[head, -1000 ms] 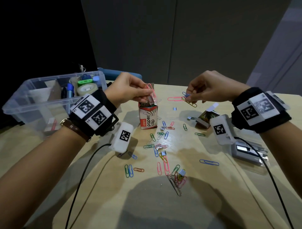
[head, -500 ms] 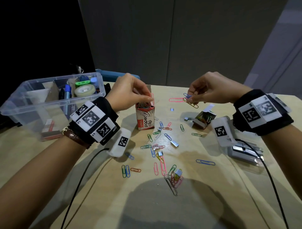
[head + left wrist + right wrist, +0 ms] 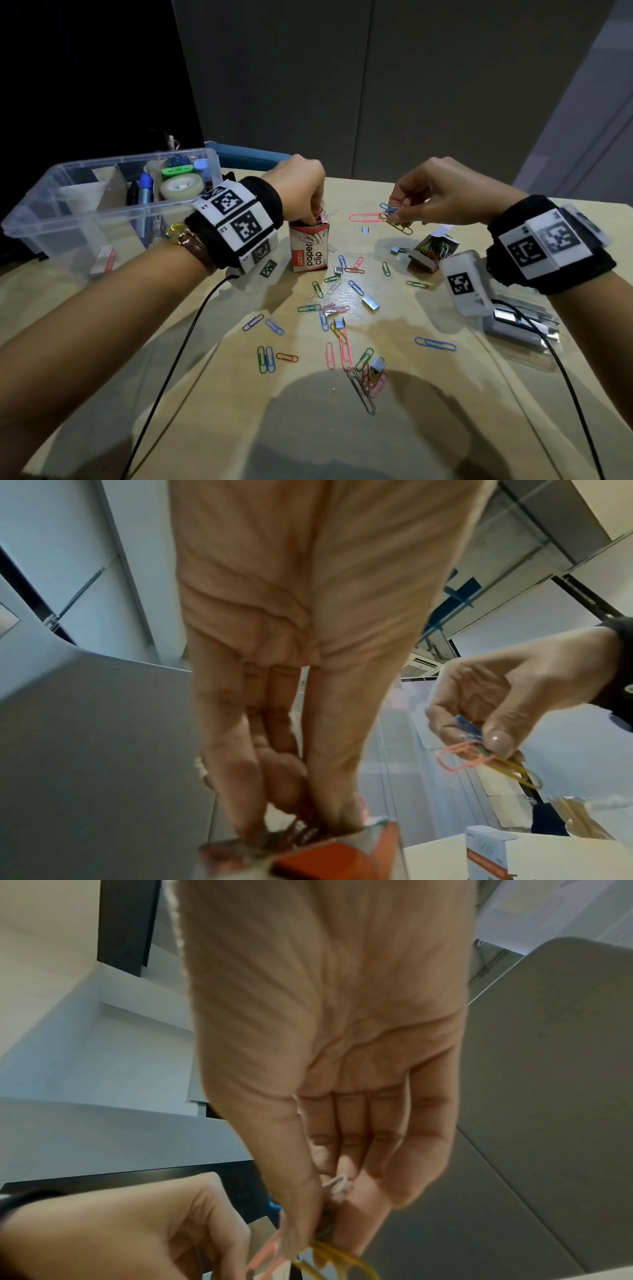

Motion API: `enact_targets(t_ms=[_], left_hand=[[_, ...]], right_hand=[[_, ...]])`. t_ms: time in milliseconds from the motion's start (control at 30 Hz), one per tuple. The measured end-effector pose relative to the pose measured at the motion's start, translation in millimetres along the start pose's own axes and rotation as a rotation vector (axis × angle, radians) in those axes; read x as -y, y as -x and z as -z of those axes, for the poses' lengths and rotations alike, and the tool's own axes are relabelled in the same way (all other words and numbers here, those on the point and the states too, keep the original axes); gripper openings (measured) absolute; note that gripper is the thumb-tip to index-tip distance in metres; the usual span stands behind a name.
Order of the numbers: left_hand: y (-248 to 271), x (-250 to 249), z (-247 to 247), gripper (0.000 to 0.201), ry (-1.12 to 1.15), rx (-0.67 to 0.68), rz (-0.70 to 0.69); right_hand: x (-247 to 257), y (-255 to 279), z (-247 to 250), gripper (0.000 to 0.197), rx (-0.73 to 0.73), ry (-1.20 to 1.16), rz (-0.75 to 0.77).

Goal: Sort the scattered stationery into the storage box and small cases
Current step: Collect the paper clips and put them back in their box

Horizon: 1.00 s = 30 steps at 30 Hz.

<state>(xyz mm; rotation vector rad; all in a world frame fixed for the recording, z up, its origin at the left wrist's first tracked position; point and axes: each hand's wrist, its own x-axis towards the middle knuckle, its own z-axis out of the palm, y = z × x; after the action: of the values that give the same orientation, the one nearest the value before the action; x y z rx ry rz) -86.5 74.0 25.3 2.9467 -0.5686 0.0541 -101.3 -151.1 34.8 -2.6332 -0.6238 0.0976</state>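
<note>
Paper clips (image 3: pixel 334 308) in many colours lie scattered over a pale wooden desk (image 3: pixel 428 411), most of them just in front of a small upright paper clip box (image 3: pixel 309 251) printed with the words "paper clip". Directly above that box, the left hand (image 3: pixel 301 192) reaches down with its fingertips (image 3: pixel 342 815) bunched together inside the open top, its grip pinched on a few clips there. To the right of the box, the right hand (image 3: pixel 442 195) hovers above the desk with its grip clamped on a small bunch of clips (image 3: pixel 479 753), blue, pink and yellow, held between thumb and fingers. Further right of the box, a second small carton (image 3: pixel 432 251) lies tipped on its side with coloured clips showing inside. Small silver staple blocks (image 3: pixel 371 303) sit among the loose clips in front of the box. Beyond the carton, near the right wrist, a clear packet of staples (image 3: pixel 520 329) rests on the desk. To the left of the box stands a clear plastic storage box (image 3: pixel 85 219) holding a roll of tape (image 3: pixel 181 186), pens and other stationery. Both wrists wear black bands with square printed markers.
</note>
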Motion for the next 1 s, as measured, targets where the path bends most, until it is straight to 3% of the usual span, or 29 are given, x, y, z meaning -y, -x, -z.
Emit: enact_targets(t_ms=[133, 400, 567, 833, 1000], left_hand=[[-2.8, 13.0, -0.7, 0.015, 0.137, -0.01, -0.011], [4.6, 30.5, -7.7, 0.005, 0.294, -0.034, -0.069], [18.0, 53.9, -1.4, 0.009, 0.498, -0.216, -0.021], [18.9, 60.5, -21.1, 0.037, 0.494, 0.0, 0.004], [16.0, 65.7, -23.8, 0.035, 0.593, -0.023, -0.011]], right_hand=[[0.6, 0.4, 2.3, 0.007, 0.008, 0.003, 0.022], [21.5, -17.6, -5.6, 0.008, -0.091, 0.027, 0.075], [43.4, -41.6, -19.1, 0.008, -0.061, 0.152, 0.072], [81.9, -69.6, -25.0, 0.01, 0.049, 0.538, 0.092], [92.2, -79.3, -32.6, 0.012, -0.013, 0.605, 0.101]])
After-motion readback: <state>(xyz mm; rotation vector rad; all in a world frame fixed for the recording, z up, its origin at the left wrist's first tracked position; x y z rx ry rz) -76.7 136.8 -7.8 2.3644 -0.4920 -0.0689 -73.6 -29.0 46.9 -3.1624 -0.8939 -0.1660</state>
